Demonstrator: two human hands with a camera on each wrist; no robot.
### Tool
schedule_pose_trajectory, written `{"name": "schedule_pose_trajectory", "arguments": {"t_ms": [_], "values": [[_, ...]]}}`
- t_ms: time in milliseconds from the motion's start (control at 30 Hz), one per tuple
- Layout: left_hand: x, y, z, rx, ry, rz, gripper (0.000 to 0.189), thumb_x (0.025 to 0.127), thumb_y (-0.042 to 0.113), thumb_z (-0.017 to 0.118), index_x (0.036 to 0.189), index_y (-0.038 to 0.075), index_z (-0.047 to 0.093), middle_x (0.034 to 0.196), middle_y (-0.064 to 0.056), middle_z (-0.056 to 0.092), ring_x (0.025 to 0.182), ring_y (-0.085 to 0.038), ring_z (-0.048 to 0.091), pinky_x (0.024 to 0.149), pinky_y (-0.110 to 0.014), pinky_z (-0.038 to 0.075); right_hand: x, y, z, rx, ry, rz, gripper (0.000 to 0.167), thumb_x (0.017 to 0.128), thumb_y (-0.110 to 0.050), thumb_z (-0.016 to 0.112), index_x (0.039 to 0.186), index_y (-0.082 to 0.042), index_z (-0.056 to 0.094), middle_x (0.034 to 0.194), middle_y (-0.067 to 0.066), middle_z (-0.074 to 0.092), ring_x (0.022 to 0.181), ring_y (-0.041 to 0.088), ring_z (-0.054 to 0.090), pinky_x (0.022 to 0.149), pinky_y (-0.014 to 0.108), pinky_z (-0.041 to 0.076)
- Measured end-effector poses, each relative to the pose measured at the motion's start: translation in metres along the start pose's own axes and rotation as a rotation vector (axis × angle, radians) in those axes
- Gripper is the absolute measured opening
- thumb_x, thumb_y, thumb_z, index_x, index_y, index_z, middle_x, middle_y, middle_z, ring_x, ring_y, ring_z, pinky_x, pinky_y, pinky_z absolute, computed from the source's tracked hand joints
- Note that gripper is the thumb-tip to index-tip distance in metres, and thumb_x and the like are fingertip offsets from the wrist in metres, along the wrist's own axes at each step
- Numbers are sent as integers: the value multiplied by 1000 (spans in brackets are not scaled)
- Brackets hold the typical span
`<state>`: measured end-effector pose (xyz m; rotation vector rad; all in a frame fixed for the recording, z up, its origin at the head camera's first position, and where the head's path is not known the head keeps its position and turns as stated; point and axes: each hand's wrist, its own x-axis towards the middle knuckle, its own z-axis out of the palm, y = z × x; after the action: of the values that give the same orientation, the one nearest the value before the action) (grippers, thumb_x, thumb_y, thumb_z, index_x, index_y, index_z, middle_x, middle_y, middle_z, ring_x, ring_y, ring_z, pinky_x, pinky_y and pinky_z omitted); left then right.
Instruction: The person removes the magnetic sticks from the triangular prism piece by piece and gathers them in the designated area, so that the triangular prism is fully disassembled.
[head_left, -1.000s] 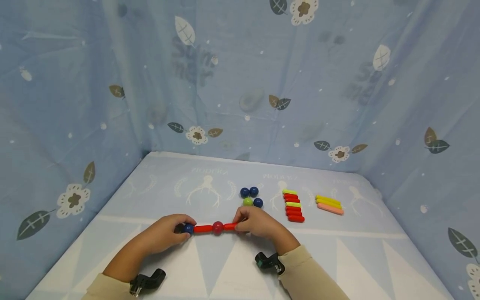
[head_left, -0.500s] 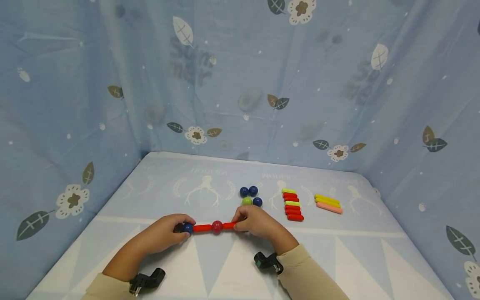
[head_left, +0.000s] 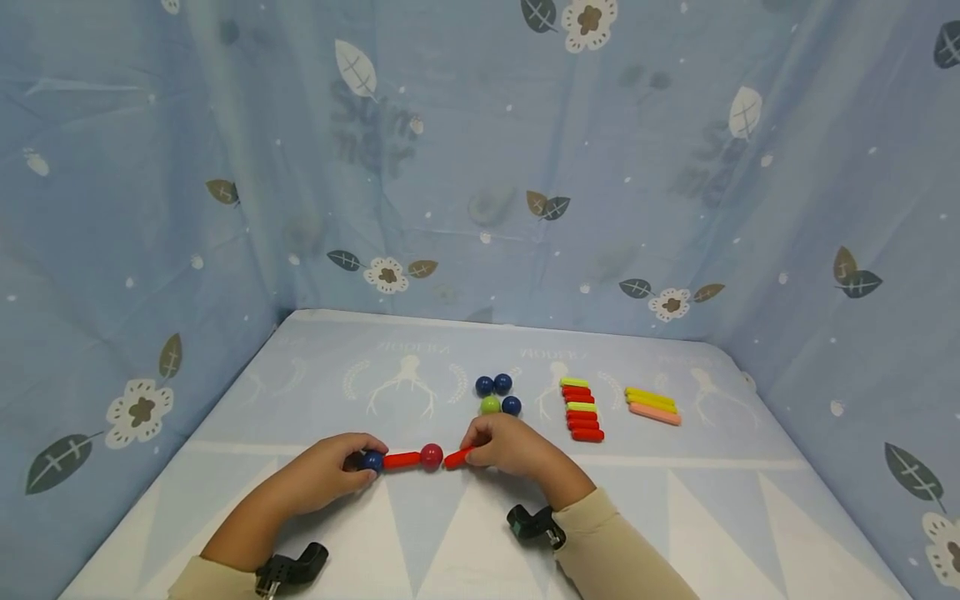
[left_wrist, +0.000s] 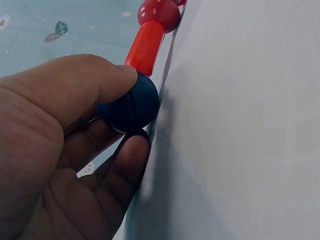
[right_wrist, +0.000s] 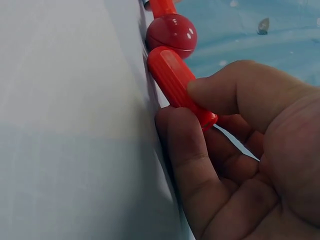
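Observation:
My left hand (head_left: 330,467) pinches a dark blue ball (left_wrist: 132,107) between thumb and fingers. One end of a red rod (left_wrist: 145,47) meets that ball, and a dark red ball (head_left: 431,457) sits at the rod's other end, forming a short line on the table. On the right, my right hand (head_left: 513,450) pinches a second red rod (right_wrist: 175,77) by its near part. This rod lies at an angle, with a small gap between its tip and the dark red ball in the head view.
Behind the right hand lie several dark blue balls (head_left: 502,383) and a light green ball (head_left: 490,405). Farther right are a column of red and lime rods (head_left: 582,416) and a group of yellow and salmon rods (head_left: 652,406). Patterned curtains (head_left: 480,167) surround the table.
The right-hand red rod has come away from the dark red ball and now tilts, where it was in line before. My left hand keeps hold of the blue ball.

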<state>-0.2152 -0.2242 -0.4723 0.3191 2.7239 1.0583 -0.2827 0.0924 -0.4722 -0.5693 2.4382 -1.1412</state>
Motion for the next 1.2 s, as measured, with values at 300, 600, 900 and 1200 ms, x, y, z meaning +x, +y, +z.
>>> {"name": "schedule_pose_trajectory", "arguments": {"t_ms": [300,600,900,1200], "values": [[0,1,1,-1,4,-1,27,94,22,80,119,27,72,121,4,69,109,-17,60,105,-54,51,-6,20,-12,43,-15,22,12,91,-22,78,100,-29,75,100,-6,72,94,21,61,79,35,51],[0,1,-1,12,3,-15,28,94,22,80,120,28,72,123,4,69,112,-18,60,105,-54,51,-30,39,-35,21,48,74,11,92,-21,79,101,-25,75,101,-2,70,94,22,61,77,32,54],[2,-1,0,-8,-4,-17,28,93,22,80,119,28,72,119,5,68,104,-17,58,101,-50,52,-55,57,-54,-5,140,100,17,90,-13,81,103,-17,72,96,0,69,87,19,61,75,32,54],[3,-3,1,-8,2,-11,27,93,23,80,118,29,72,117,5,68,102,-17,58,96,-46,52,-76,67,-72,-54,223,142,13,90,-14,81,98,-18,72,93,0,68,87,19,59,74,33,53]]}}
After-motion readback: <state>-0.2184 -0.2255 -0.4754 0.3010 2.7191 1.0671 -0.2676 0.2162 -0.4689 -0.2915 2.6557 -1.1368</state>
